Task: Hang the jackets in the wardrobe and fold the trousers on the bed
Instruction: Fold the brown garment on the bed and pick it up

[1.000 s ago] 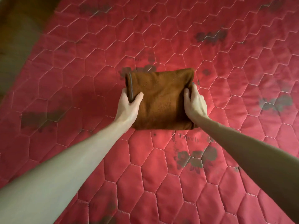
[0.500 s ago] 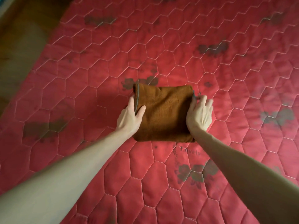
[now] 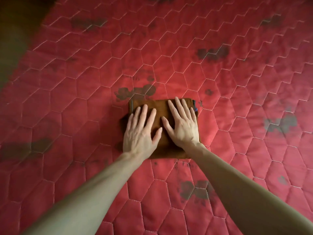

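Observation:
The brown trousers (image 3: 160,106), folded into a small square, lie flat on the red quilted bed cover (image 3: 84,116). My left hand (image 3: 141,131) presses palm-down on the left half of the fold with fingers spread and straight. My right hand (image 3: 183,124) presses flat on the right half in the same way. The two hands hide much of the fabric; its top edge, its lower edge and a strip between the thumbs show. No jacket or wardrobe is in view.
The bed cover has hexagon stitching and dark flower prints, and it fills nearly the whole view. A dark floor strip (image 3: 15,39) shows past the bed's left edge at the upper left.
Both hands gripped the folded trousers by their sides and lowered them onto the bed. They have let go and now lie flat on top of the fold.

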